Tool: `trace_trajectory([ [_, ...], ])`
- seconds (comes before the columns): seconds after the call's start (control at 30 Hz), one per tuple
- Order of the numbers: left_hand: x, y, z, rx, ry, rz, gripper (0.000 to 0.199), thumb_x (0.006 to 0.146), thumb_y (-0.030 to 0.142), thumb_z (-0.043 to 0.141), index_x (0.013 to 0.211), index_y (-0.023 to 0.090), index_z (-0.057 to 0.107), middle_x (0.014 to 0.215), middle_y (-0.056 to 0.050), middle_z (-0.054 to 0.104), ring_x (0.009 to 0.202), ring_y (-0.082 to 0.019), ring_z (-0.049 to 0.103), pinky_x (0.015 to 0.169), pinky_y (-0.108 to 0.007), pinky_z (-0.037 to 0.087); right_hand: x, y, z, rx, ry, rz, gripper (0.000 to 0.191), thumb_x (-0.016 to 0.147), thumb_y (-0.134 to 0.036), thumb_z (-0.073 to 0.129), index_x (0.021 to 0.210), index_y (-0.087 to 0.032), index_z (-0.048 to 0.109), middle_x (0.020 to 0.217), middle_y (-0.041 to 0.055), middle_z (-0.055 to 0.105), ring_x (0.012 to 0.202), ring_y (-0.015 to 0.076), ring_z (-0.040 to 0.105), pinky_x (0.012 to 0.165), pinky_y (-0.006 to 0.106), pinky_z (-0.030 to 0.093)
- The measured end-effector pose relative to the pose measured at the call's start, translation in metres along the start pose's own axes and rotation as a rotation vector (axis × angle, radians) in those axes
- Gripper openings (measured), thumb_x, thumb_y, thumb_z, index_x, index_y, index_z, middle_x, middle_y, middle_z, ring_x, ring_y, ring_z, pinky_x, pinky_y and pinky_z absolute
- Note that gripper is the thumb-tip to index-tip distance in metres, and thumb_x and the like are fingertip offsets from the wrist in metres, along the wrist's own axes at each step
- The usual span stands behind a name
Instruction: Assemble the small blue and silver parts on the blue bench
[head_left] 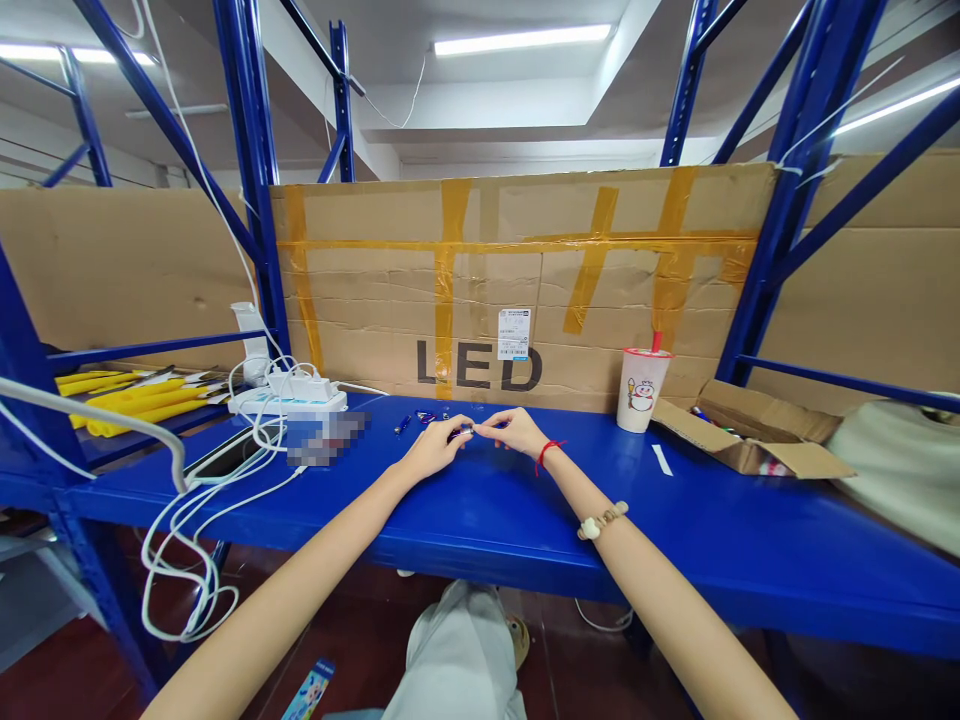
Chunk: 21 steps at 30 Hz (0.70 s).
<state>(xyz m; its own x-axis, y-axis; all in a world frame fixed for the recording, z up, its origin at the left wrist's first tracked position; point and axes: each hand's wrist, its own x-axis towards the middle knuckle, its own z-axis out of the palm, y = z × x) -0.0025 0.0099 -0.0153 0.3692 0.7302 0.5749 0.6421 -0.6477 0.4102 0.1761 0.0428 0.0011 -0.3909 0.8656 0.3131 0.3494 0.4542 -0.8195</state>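
My left hand (437, 448) rests low over the blue shelf top (525, 520), its fingers closed on a small dark, shiny piece (463, 432) that is too small to name. Thumb and fingers of my right hand (517, 431) are pinched together and meet the left fingertips at that piece. Whatever the right fingers may hold is too tiny to make out. Just beyond my left hand lie a small blue item (403, 425) and several other little dark blue and shiny bits (425, 416).
A paper cup (641, 395) with a red straw stands at the right, near a paper strip (662, 460) and an open cardboard box (739, 430). At the left are a white power strip (289, 397), tangled white cables (199, 540) and yellow items (150, 400). Taped cardboard (360, 300) stands behind.
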Motion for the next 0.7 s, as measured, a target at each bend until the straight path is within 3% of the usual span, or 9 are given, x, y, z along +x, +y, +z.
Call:
trace_trajectory([
  [0.23, -0.0013, -0.0021, 0.0056, -0.065, -0.018, 0.028, 0.021, 0.084, 0.03, 0.04, 0.093, 0.017, 0.053, 0.068, 0.0, 0.06, 0.067, -0.013, 0.056, 0.066, -0.023, 0.042, 0.0023, 0.0093, 0.0013, 0.007, -0.02, 0.021, 0.044, 0.056, -0.052, 0.068, 0.075, -0.012, 0.07, 0.052, 0.0012, 0.056, 0.043, 0.0055, 0.043, 0.036, 0.016, 0.031],
  [0.4, -0.0032, -0.0042, 0.009, -0.063, -0.067, 0.028, 0.024, 0.083, 0.029, 0.041, 0.102, 0.018, 0.051, 0.073, -0.001, 0.063, 0.073, -0.014, 0.059, 0.073, -0.025, 0.042, -0.0005, 0.0091, 0.0031, -0.028, -0.026, 0.131, 0.04, 0.058, -0.048, 0.07, 0.074, -0.012, 0.071, 0.042, -0.0018, 0.049, 0.039, 0.0042, 0.037, 0.036, 0.017, 0.029],
  [0.57, -0.0032, -0.0037, 0.0082, -0.051, -0.088, 0.03, 0.022, 0.084, 0.031, 0.04, 0.094, 0.018, 0.054, 0.076, -0.002, 0.063, 0.074, -0.014, 0.059, 0.072, -0.024, 0.042, -0.0011, 0.0053, 0.0013, -0.001, -0.061, 0.212, 0.039, 0.056, -0.047, 0.072, 0.074, -0.012, 0.07, 0.042, -0.0027, 0.048, 0.039, 0.0032, 0.036, 0.037, 0.016, 0.029],
  [0.7, -0.0011, -0.0031, 0.0071, -0.012, -0.086, -0.007, 0.026, 0.086, 0.032, 0.034, 0.095, 0.019, 0.054, 0.071, 0.0, 0.061, 0.069, -0.013, 0.057, 0.069, -0.023, 0.04, 0.0006, 0.0038, 0.0035, 0.003, -0.041, 0.174, 0.038, 0.057, -0.048, 0.071, 0.071, -0.012, 0.07, 0.043, -0.0021, 0.049, 0.039, 0.0043, 0.039, 0.037, 0.016, 0.031],
])
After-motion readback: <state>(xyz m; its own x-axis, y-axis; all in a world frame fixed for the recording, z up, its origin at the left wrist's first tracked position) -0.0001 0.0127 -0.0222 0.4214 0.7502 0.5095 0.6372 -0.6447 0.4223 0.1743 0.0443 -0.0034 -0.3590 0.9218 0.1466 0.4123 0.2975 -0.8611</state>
